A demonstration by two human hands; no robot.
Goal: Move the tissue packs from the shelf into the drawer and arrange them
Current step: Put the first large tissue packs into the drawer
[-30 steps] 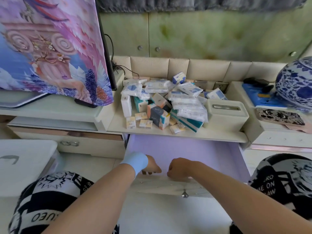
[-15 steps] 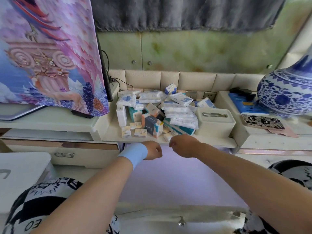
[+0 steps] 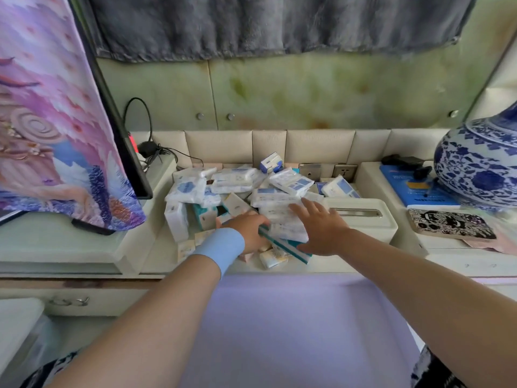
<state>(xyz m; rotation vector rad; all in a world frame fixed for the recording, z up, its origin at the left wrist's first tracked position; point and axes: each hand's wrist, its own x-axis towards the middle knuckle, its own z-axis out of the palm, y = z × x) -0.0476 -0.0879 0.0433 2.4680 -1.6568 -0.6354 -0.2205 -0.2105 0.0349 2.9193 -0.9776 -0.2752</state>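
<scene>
Left hand [image 3: 249, 231] and right hand [image 3: 324, 231] moved from drawer [image 3: 279, 317] onto tissue packs [image 3: 235, 179]; right fingers [image 3: 300, 208] spread, left's hidden.

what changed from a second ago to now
Both hands left the front edge of the drawer and reached up to the shelf. The left hand now touches the front of the tissue packs, grip unclear; the right hand lies spread on top. The pile looks unchanged, and the drawer still holds no packs.

Right ledge [image 3: 442, 249]: blue-and-white vase [image 3: 481, 166] at far right edge, blue book [image 3: 414, 191] against its left, patterned case [image 3: 450, 224] near front edge, white slotted box [image 3: 361, 219] beside the ledge's left edge.
</scene>
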